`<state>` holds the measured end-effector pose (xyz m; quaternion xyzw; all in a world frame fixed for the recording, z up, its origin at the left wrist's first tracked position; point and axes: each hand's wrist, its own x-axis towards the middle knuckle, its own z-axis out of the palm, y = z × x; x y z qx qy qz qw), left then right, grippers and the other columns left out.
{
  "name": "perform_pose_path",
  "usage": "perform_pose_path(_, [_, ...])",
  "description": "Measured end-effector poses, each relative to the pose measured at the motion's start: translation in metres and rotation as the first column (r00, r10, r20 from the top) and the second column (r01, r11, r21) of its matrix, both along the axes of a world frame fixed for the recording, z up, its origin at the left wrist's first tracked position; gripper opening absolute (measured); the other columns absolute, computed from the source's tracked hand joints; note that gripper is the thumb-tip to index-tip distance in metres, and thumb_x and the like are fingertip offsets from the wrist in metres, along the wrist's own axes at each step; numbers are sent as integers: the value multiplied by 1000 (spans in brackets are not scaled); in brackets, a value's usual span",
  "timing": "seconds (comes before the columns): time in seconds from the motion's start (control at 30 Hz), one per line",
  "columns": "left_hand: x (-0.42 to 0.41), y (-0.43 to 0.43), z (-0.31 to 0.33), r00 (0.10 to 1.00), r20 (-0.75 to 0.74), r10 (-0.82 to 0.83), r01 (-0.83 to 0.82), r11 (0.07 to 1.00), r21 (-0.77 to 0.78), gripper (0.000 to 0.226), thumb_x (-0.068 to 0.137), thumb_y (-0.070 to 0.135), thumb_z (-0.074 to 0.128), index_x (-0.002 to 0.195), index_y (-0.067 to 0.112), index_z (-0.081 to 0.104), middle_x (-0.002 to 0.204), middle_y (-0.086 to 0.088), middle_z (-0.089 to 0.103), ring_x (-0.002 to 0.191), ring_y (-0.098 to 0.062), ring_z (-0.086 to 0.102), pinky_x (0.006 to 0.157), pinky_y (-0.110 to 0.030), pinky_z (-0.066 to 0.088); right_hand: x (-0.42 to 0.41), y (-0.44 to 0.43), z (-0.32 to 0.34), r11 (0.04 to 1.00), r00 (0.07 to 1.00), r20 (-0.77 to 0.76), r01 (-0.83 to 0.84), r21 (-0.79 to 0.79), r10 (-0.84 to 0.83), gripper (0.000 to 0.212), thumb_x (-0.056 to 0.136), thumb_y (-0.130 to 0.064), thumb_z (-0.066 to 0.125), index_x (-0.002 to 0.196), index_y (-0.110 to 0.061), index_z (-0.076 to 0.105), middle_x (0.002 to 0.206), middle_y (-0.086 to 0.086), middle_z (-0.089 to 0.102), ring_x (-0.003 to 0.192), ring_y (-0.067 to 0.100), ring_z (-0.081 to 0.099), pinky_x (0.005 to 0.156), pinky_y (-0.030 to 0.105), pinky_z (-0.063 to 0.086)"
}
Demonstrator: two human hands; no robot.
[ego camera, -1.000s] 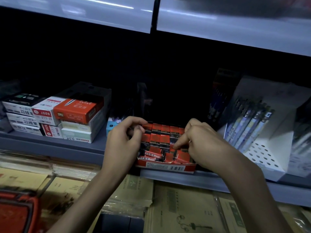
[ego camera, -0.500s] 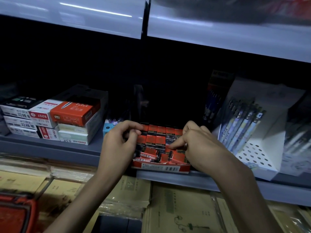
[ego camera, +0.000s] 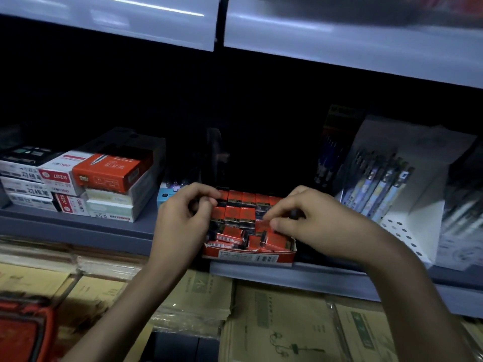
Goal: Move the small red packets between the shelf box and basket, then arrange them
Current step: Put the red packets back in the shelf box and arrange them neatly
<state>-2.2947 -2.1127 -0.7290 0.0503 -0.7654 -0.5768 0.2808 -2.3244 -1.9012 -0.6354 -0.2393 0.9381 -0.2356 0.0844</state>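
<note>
Shelf box (ego camera: 248, 256), shelf front edge, 6 o'clock of centre: red packets (ego camera: 235, 212) rowed behind, loose in front. Right hand (ego camera: 313, 223) fingers pinch one red packet (ego camera: 267, 222). Left hand (ego camera: 183, 218) fingers curled at box's 9 o'clock, contents unclear. Recommended: seat it upright, snug against row.

Reds and whites on a grey-blue shelf, tan paper below.

The small red cardboard packets (ego camera: 239, 212) each carry a black band with pale print. The red cardboard shelf box (ego camera: 251, 257) has white inner walls and a white printed strip along its front. The metal shelf (ego camera: 78, 228) is grey-blue. The orange-red carton (ego camera: 112, 172) has white lettering, and the stacked flat boxes (ego camera: 26, 188) are white with red labels. The little cardboard box (ego camera: 164, 195) is light blue. The white card pen stand (ego camera: 407, 226) is dotted with round holes; its slim pens (ego camera: 379, 186) are pale blue with patterned barrels. The tan kraft paper packs (ego camera: 287, 322) show green print, and the plastic basket (ego camera: 21, 333) is red.
</note>
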Motion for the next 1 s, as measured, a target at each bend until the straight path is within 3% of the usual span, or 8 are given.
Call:
perform_pose_path(0.13, [-1,0,0,1000,-5,5,-5,1000,-21,23,100,12,57,92,28,72,84,7,73,75,-8,68,55,-25,51,1,-1,2,1000,994,107,-1,29,-3,12,85,-37,80,96,-33,79,89,-17,62,86,4,61,78,23,52])
perform_pose_path(0.23, [-1,0,-1,1000,-3,1,-2,1000,-22,23,100,12,57,93,28,72,83,8,73,74,-8,68,55,-23,49,-1,-1,1,1000,994,111,-8,10,7,11,83,-33,82,93,-31,77,84,-16,63,73,-3,59,69,21,49])
perform_pose_path(0.3, [0,-1,-1,1000,-4,6,-6,1000,-30,23,100,13,57,93,28,72,83,8,73,74,-8,68,55,-27,51,-1,-2,1,996,989,133,-50,-68,59,12,84,-24,82,93,-26,75,82,-10,66,65,-2,58,66,20,49])
perform_pose_path(0.37, [0,-1,-1,1000,-6,8,-8,1000,-30,23,100,13,58,92,29,72,81,8,72,69,-7,66,52,-25,49,-2,-2,3,973,984,152,-58,-225,94,13,86,-12,79,97,-14,72,85,3,72,70,8,65,69,21,53])
perform_pose_path(0.5, [1,-1,0,1000,-1,0,0,1000,-24,22,101,14,57,93,29,72,79,4,72,65,-12,66,49,-30,50,-3,1,6,904,975,221,73,-421,24,17,87,-15,77,102,-11,70,86,11,76,79,15,73,74,21,56])
perform_pose_path(0.73, [1,-1,1,1000,8,2,-1,1000,-19,22,101,15,57,93,30,71,84,8,73,75,-11,70,57,-34,57,-10,-1,-1,782,910,399,328,-530,-111,16,88,-6,75,100,-4,64,75,4,74,71,12,74,74,34,65])
perform_pose_path(0.9, [1,-1,1,1000,5,19,-19,999,-47,22,100,15,58,93,31,71,87,10,73,79,-8,70,61,-36,59,-15,-4,-4,828,950,261,285,-483,-174,16,87,-11,77,97,-7,65,75,6,75,68,9,69,59,28,52])
perform_pose_path(1.0, [2,-1,1,1000,5,15,-15,999,-45,22,100,15,57,92,31,71,87,10,73,80,-9,70,64,-43,60,-19,-9,-11,840,959,181,279,-466,-218,18,86,-12,79,98,-13,66,82,11,76,79,20,73,74,39,58])
